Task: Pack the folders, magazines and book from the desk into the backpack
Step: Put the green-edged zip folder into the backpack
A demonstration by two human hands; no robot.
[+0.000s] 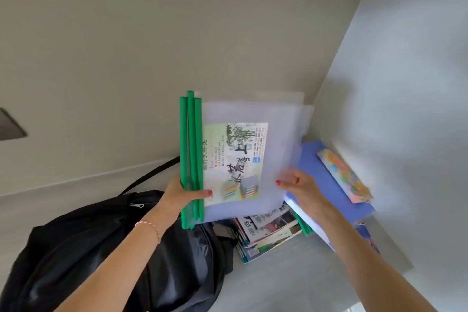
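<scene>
We are looking into a corner where a plain beige wall [177, 33] is meeting a paler side wall [410, 83], which is catching soft, bluish daylight. A grey desk surface [291, 284] is running along the base of both. At the far left, a dark plate [10, 124], possibly a switch or socket, is showing on the wall.

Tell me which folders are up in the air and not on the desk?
The clear folders with green spines, held upright by both hands. The blue folder stays lying flat on the desk.
</scene>
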